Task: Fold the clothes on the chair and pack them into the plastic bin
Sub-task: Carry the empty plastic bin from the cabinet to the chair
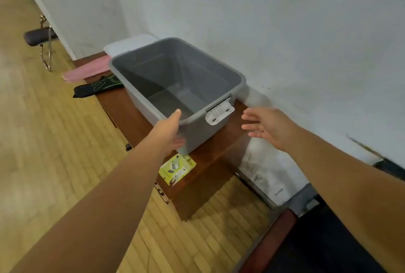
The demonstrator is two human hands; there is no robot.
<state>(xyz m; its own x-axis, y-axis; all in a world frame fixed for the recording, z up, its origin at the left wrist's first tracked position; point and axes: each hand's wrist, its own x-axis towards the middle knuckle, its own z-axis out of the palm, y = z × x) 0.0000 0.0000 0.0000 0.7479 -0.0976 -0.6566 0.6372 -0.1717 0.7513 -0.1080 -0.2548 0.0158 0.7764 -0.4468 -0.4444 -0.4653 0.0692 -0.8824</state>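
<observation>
On the wooden bench (219, 158), the plastic bin (203, 134) stands empty: 0 garments packed. Left hand (171, 129) grips the bin's near corner, thumb over its rim; right hand (266, 128), fingers spread, hovers beside its latch (219, 111). Beyond the bin lie pink garment (87, 71), black garment (96, 88), white cloth (129, 43); all packing judged pending.

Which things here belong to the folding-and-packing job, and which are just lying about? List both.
Job: grey plastic bin, gripped at its near corner by the left hand; right hand, open beside it; pink garment; black garment with green print.
Lying about: yellow sticker on the wooden table; dark padded stool by the wall.
</observation>
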